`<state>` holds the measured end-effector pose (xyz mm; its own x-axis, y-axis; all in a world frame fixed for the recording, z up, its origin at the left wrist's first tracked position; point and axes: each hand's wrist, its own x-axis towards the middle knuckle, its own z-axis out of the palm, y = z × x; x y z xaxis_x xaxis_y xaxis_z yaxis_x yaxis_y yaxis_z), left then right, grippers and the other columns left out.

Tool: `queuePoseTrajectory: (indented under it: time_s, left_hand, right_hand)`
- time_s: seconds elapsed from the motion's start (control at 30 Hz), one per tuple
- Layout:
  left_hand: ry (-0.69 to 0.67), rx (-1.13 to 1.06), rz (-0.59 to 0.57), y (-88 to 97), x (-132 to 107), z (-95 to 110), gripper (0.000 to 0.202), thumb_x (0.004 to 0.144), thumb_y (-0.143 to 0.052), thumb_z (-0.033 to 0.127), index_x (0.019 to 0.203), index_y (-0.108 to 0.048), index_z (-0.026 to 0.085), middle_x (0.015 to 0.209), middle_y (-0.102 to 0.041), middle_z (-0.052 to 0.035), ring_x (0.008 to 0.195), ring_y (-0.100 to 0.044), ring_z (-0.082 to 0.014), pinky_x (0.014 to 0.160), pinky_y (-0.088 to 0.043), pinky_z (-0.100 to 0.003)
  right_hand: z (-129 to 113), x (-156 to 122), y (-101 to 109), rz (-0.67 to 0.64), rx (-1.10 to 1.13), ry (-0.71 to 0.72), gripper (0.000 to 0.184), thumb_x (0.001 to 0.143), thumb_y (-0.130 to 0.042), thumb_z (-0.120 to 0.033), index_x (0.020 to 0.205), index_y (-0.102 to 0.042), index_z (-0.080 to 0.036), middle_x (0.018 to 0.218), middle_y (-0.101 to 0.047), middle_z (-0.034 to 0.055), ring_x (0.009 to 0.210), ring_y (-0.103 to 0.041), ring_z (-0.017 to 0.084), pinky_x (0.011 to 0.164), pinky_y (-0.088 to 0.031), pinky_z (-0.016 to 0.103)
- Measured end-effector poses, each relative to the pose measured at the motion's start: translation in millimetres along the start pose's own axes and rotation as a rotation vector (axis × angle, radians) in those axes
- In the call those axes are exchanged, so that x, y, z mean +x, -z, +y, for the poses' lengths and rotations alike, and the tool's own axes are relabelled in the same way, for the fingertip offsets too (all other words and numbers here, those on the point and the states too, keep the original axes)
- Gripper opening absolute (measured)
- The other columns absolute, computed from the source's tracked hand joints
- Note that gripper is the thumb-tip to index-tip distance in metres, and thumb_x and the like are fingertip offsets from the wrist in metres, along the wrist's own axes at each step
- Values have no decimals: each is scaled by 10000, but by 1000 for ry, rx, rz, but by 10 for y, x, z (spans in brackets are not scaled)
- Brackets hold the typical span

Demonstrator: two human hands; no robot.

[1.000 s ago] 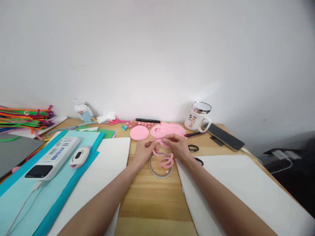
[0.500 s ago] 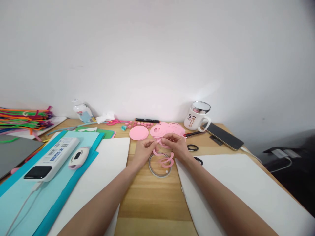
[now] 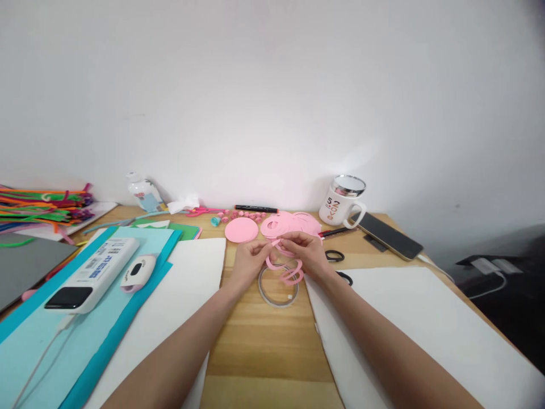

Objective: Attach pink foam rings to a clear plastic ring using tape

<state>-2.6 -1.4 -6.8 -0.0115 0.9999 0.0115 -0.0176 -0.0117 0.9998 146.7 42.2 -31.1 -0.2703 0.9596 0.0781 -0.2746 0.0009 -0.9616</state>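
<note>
A curling pink paper strip (image 3: pixel 292 275) hangs in loops between my two hands. My left hand (image 3: pixel 252 260) pinches it near one end, fingers closed. Close beside it, my right hand (image 3: pixel 303 251) pinches the strip too, with thumb and forefinger together. Below the loops a roll of tape (image 3: pixel 277 303) lies flat on the wooden table. Just beyond my hands are cut pink paper pieces (image 3: pixel 293 223) and a stack of pink paper circles (image 3: pixel 241 229). Black-handled scissors (image 3: pixel 335 256) rest right of my right hand, their blades hidden.
White boards (image 3: pixel 409 318) flank the wooden table strip (image 3: pixel 268 352). Farther right stand a mug (image 3: pixel 338 209) and a phone (image 3: pixel 389 236). On the left lie a power bank (image 3: pixel 96 272), a small white device (image 3: pixel 138 272), a bottle (image 3: pixel 145 193) and coloured pipe cleaners (image 3: pixel 46 210).
The loops of the pink strip have swung slightly and hang a bit higher. Both hands keep their pinch almost in place; the whole view has shifted a little.
</note>
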Motion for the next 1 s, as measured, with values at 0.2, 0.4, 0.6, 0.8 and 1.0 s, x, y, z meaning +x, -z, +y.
queuePoseTrajectory:
  time_s: [0.2,0.4,0.6,0.8,1.0]
  left_hand:
    - [-23,33,-28,6,0,-14,240,709,-590,340,592,-627,133,543,-601,-6,477,-510,-88,486,-395,-194]
    - [-6,2,18,-6,4,3,245,680,-621,366,627,-642,127,539,-606,-13,467,-517,-96,471,-407,-198]
    - [-3,-3,18,-6,4,-2,256,673,-630,378,624,-637,127,540,-603,-18,483,-525,-105,490,-419,-206]
    - [-35,36,-27,23,0,-39,243,711,-593,363,664,-642,129,562,-601,-16,488,-515,-99,488,-408,-200]
    - [-32,33,13,11,-1,0,221,695,-605,342,637,-644,132,536,-597,-7,476,-510,-94,487,-402,-201]
  right_hand:
    - [-3,3,-9,49,-36,-2,219,569,-747,-307,711,-641,-179,679,-662,11,637,-617,143,643,-491,280]
    - [0,15,-5,53,-65,26,269,590,-725,-341,799,-675,-179,768,-686,42,724,-629,174,727,-488,323]
    - [-16,2,-10,-20,-10,10,260,613,-710,-332,819,-674,-178,781,-687,46,728,-627,163,737,-485,312]
    - [-21,8,-16,58,-61,24,257,546,-752,-337,708,-639,-173,664,-656,15,615,-603,143,630,-489,291]
    - [-25,11,-8,49,-97,49,229,607,-716,-332,778,-670,-186,749,-684,27,715,-624,156,725,-485,306]
